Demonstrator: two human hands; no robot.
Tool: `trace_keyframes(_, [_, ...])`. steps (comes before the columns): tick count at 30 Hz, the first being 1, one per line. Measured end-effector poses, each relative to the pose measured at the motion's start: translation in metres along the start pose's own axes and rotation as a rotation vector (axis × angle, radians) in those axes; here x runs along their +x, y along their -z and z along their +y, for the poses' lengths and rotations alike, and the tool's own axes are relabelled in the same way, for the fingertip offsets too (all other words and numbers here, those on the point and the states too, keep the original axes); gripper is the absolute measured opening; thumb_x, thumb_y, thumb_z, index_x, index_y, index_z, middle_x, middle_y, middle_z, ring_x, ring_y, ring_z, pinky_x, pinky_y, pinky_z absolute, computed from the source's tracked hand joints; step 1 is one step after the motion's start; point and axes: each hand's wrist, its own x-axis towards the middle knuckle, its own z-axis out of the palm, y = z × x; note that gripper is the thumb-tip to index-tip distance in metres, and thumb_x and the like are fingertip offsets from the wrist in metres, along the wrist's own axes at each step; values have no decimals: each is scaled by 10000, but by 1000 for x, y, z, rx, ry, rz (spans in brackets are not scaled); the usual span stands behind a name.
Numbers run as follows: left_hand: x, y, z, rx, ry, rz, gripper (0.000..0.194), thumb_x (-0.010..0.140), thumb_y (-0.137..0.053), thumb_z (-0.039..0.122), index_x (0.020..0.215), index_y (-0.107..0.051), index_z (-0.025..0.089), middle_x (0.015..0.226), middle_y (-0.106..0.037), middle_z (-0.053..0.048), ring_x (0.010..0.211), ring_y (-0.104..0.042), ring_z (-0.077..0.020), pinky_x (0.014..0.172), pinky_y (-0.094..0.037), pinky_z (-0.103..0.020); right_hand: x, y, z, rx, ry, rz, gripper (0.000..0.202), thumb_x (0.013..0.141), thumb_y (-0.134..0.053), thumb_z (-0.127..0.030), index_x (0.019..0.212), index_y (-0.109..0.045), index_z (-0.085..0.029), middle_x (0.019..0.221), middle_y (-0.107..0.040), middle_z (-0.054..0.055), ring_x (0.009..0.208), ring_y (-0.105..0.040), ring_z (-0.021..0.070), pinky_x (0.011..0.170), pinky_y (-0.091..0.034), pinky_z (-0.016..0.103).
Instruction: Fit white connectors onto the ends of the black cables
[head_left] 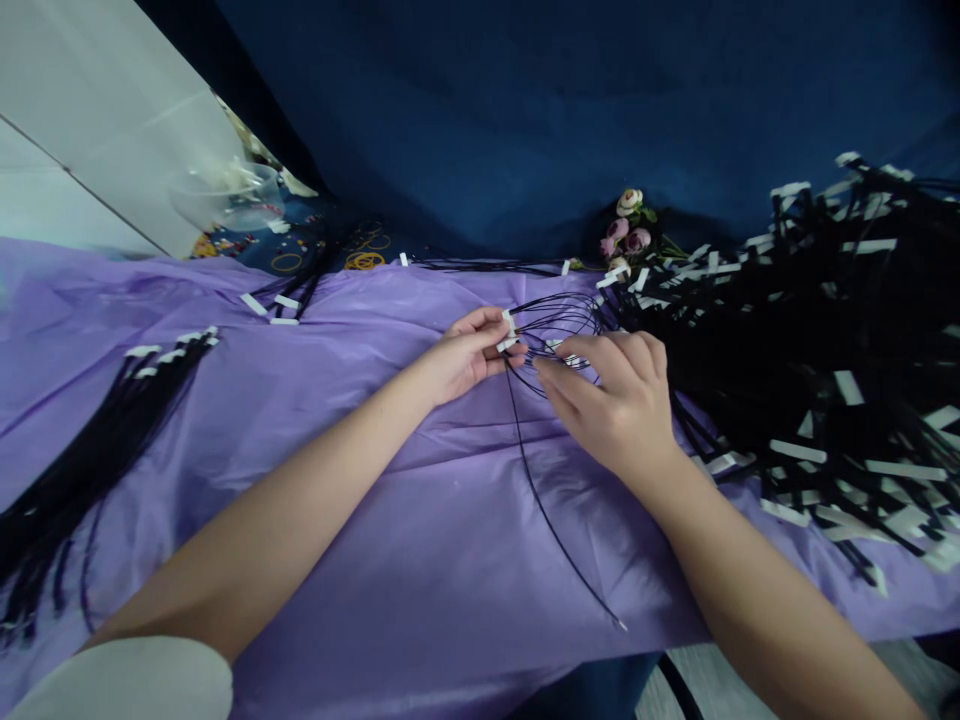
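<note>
Near the middle of the purple cover, my left hand (474, 352) pinches a bundle of thin black cables (559, 310) by its white end pieces (508, 328). The strands loop out to the right of my fingers. One cable (541, 497) hangs away from the bundle and runs down to a pale tip at the front. My right hand (619, 395) is just right of the loops, thumb and forefinger bent toward the cables and more white pieces. Whether its fingertips grip a strand is too small to make out.
A large heap of black cables with white tags (750, 350) covers the right side. Another cable bundle (112, 440) lies at the left on the purple cover (420, 600). Yellow rubber bands (365, 261), a clear bowl (229, 195) and artificial flowers (628, 225) are at the back.
</note>
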Motion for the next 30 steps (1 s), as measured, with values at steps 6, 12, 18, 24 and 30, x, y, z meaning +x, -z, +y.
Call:
trace_keyframes(6, [-1,-1,3,-16,6,24,147,797,-663,184,874,-538,175,800,-611,16,759,-663,-133,778,-541,-325,0,0,-6,26,269,-124,196,909,-541,-141,929,-682,-274,885,-703,-14,881,-535,180,814,-232,409])
trace_keyframes(12, [-1,-2,4,-13,8,33,127,818,-642,189,875,-530,175,811,-605,16,758,-656,-122,771,-539,-303,-3,-11,-6,128,342,-325,185,925,-530,-166,943,-685,-265,836,-688,-14,826,-521,161,889,-211,430])
trace_keyframes(18, [0,-1,3,-21,2,36,140,812,-653,193,889,-538,177,832,-606,13,783,-658,-122,806,-532,-311,-4,-14,0,300,215,-351,144,922,-545,-208,923,-685,-243,858,-695,-8,833,-573,152,927,-232,426])
trace_keyframes(24, [1,-1,3,-35,11,51,140,808,-653,177,885,-536,173,806,-607,20,754,-659,-122,779,-535,-304,3,-22,12,920,-327,-93,121,875,-609,-273,880,-717,-217,885,-713,32,840,-643,152,808,-444,319])
trace_keyframes(30, [1,1,3,-29,26,18,168,795,-675,190,892,-538,176,815,-613,17,731,-658,-118,756,-531,-295,12,-24,27,1544,-1058,385,156,811,-669,-409,837,-689,-257,827,-650,-37,743,-629,96,789,-531,291])
